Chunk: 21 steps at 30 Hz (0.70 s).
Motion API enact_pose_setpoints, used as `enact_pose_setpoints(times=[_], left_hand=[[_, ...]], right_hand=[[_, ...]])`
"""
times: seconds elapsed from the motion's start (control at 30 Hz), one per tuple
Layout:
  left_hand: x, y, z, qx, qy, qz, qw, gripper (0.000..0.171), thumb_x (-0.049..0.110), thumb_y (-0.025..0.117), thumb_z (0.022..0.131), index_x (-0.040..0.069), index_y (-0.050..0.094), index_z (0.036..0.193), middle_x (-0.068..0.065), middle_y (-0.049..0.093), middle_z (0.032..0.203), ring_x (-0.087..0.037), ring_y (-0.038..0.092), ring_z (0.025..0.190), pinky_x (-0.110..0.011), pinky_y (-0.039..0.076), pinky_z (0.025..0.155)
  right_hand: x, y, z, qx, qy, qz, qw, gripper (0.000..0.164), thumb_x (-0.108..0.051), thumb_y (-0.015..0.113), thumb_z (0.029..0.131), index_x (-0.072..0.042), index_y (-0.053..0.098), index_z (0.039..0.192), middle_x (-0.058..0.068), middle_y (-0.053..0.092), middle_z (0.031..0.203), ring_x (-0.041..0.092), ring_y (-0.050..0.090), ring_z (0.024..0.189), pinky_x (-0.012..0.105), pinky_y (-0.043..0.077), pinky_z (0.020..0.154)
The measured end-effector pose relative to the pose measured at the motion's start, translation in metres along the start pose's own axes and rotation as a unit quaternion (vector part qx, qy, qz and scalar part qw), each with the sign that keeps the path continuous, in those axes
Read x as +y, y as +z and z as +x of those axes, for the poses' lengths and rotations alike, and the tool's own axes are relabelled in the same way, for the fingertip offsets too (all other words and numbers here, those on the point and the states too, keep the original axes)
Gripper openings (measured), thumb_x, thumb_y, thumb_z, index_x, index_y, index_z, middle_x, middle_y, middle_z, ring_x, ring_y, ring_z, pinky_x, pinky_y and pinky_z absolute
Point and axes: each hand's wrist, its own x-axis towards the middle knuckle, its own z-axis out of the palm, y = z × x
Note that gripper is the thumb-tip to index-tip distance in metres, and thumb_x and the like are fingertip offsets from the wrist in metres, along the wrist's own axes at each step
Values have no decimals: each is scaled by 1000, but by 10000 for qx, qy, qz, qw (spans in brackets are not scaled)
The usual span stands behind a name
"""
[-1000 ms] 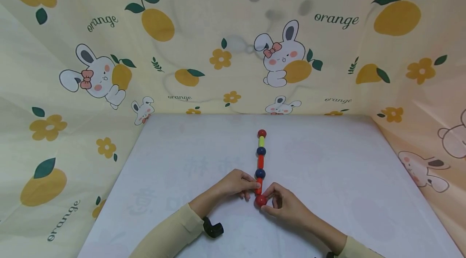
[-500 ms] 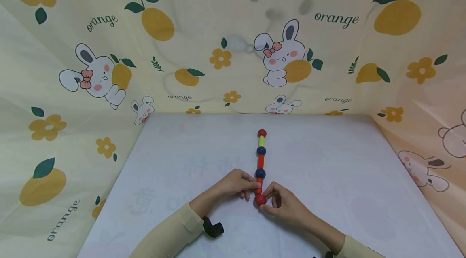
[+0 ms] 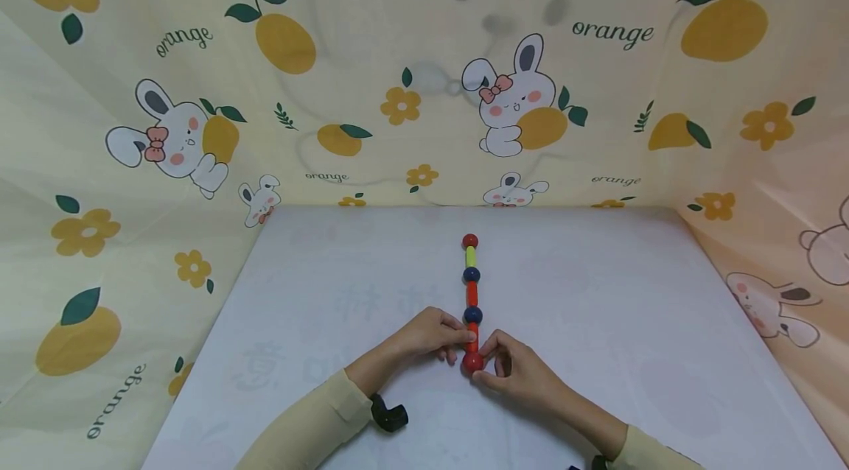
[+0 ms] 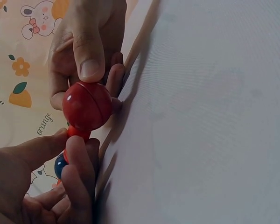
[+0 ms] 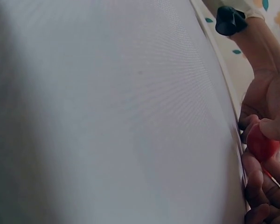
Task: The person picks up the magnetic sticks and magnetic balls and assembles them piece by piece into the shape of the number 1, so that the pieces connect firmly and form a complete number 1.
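Note:
A straight chain of balls and rods lies on the white table, pointing away from me. From its far end come a small red ball (image 3: 470,241), a yellow-green rod (image 3: 471,257), a dark blue ball (image 3: 472,275), a red rod (image 3: 472,294) and another blue ball (image 3: 473,315). My left hand (image 3: 431,334) pinches the nearest red rod (image 3: 474,345) between thumb and fingers. At the near end, my right hand (image 3: 520,370) holds the larger red ball (image 4: 87,106) against that rod. The left wrist view shows the right thumb (image 4: 91,67) on this ball.
The white tabletop (image 3: 597,308) spreads to both sides of the chain. A patterned cloth (image 3: 371,72) hangs behind and along the sides. A black fitting (image 3: 388,415) sits at the left cuff.
The near red ball has moved slightly forward, against the red rod. The far end of the chain has swung a little to the left. Both hands keep their grip.

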Motion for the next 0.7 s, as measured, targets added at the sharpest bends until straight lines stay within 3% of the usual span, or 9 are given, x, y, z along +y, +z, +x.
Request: enact_pose_setpoints(times=[0.7], left_hand=[[-1,1,1,26,4,-117,9999,18,24,79,100,6,82,100,-6,69,62,-10,61,53,-19,46,51]], right_hand=[[-2,-3,1,-23,-50,-85,9999,35,-23,89,91,-14,62,111,1,57,78,6,50,66,22,42,57]])
